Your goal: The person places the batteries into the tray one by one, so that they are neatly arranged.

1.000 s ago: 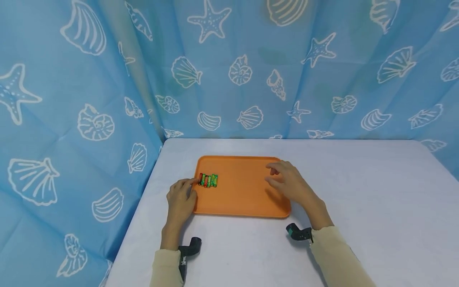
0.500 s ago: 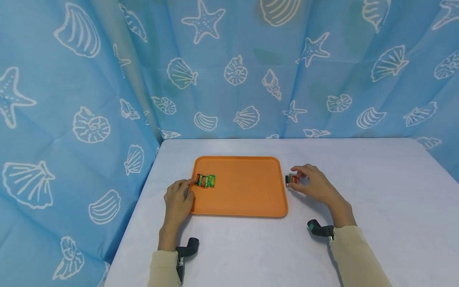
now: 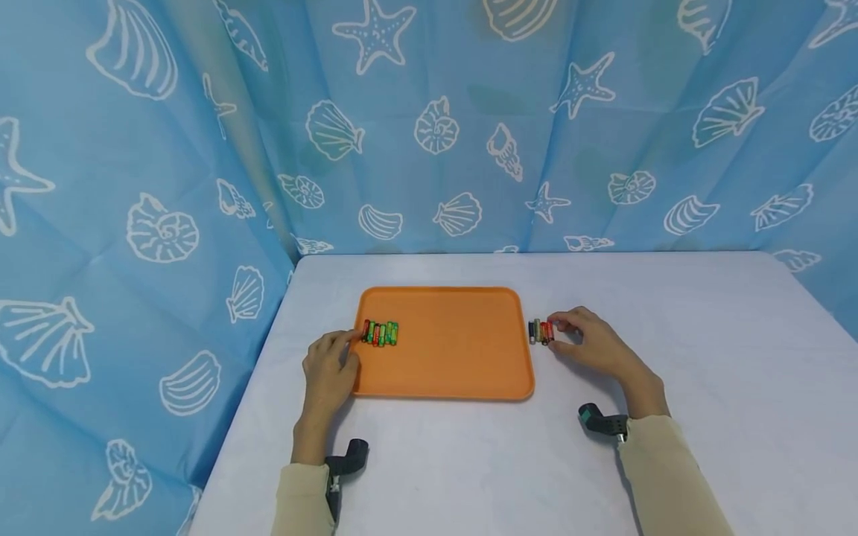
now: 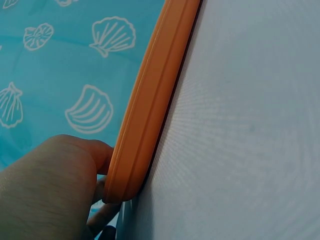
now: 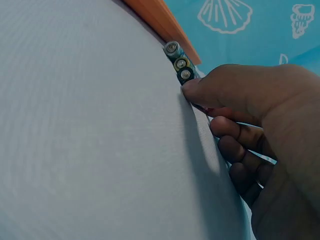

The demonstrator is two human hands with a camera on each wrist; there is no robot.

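The right hand (image 3: 596, 346) has its thumb and forefinger pinched on the ends of the rightmost red battery (image 3: 551, 332), its other fingers curled loosely beneath. Directly left of that battery, side by side on the table (image 3: 456, 461), lie three more batteries (image 3: 538, 332): one dark, one greenish, one red. Just past them, farther left of the hand, the raised rim of the orange tray (image 3: 449, 365) stands between this row and the tray's floor. The left hand (image 3: 330, 371) touches the tray's left edge, forefinger reaching forward; whether it grips the rim, I cannot tell. Close beside its fingertip, to the right inside the tray, sits a row of red and green batteries (image 3: 382, 334). Black wrist cameras (image 3: 348, 458) jut inward behind both hands, and a blue shell-patterned curtain (image 3: 482, 164) hangs beyond them.
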